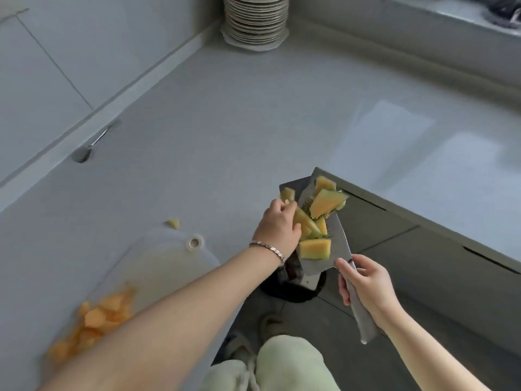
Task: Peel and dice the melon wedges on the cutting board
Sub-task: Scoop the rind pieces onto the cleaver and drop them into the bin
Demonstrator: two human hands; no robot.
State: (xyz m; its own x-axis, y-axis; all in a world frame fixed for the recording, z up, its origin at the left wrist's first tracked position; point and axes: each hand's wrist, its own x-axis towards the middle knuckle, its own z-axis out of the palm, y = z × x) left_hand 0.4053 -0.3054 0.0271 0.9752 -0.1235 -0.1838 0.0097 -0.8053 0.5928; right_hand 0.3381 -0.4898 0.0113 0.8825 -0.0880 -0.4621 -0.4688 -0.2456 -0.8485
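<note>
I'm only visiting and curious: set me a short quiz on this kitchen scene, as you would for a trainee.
1. Which hand holds the cleaver? A) left B) right
2. True or false: melon rinds lie on the cleaver's blade.
3. Fill in: the diced melon lies on the ____.
Key: 1 B, the right hand; 2 true; 3 cutting board.

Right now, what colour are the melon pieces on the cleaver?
Melon pieces: orange flesh, green rind edges; best in head view.
</note>
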